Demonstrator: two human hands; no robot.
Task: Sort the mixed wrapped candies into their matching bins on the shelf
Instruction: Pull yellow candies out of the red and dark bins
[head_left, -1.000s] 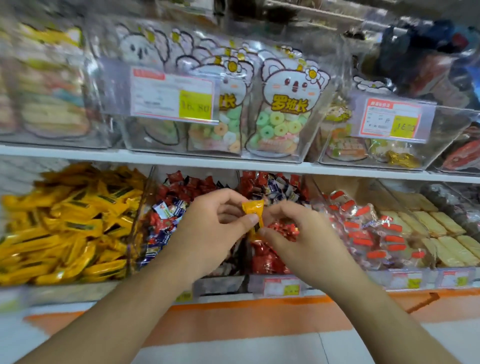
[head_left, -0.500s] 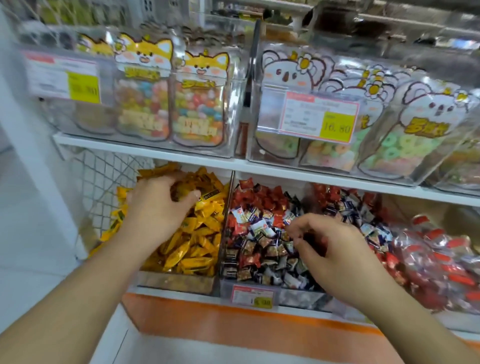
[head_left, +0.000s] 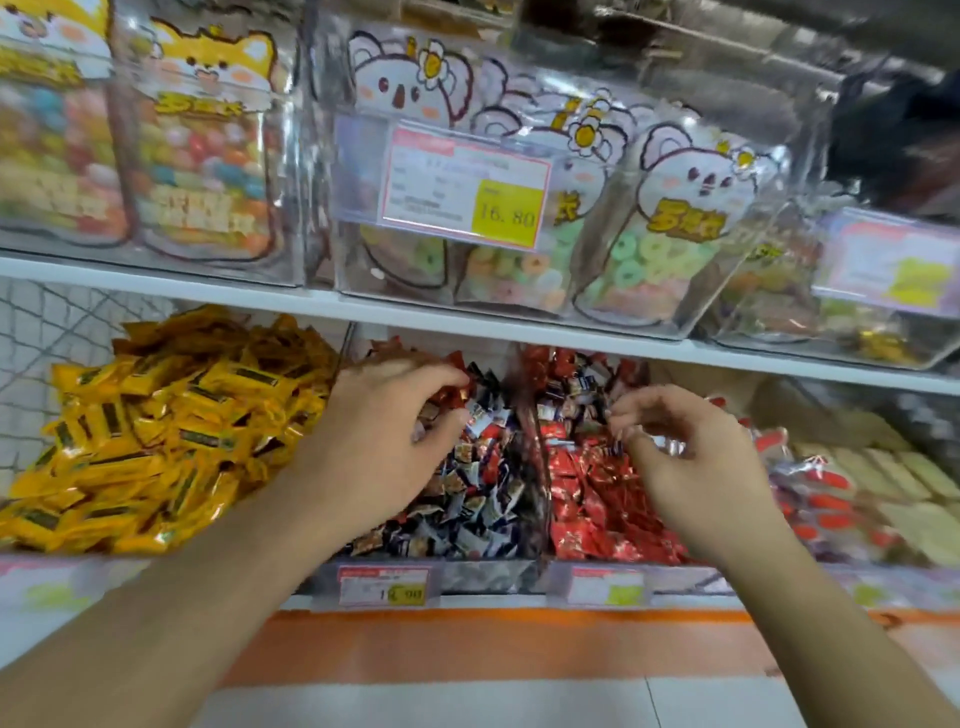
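Note:
On the lower shelf, a middle bin (head_left: 485, 574) holds mixed candies in dark, blue-white and red wrappers. To its right is a bin of red-wrapped candies (head_left: 592, 499), and to its left a heap of yellow-wrapped candies (head_left: 171, 441). My left hand (head_left: 384, 436) reaches into the middle bin, fingers curled, with thumb and forefinger pinching a red candy (head_left: 457, 394) at the top of the pile. My right hand (head_left: 691, 467) hovers over the red bin with its fingertips drawn together on a small shiny wrapped candy (head_left: 662, 445), mostly hidden by the fingers.
Further right are clear-wrapped sweets with red ends (head_left: 826, 501) and pale bars (head_left: 893, 483). The white upper shelf (head_left: 415, 312) overhangs the bins close above my hands. It carries clear boxes of bagged ring candies and a price tag (head_left: 462, 187). Wire mesh closes the far left.
My left hand left the yellow heap and moved right into the middle bin. My right hand shifted from the middle bin to above the red one. The yellow candy held a second ago is gone.

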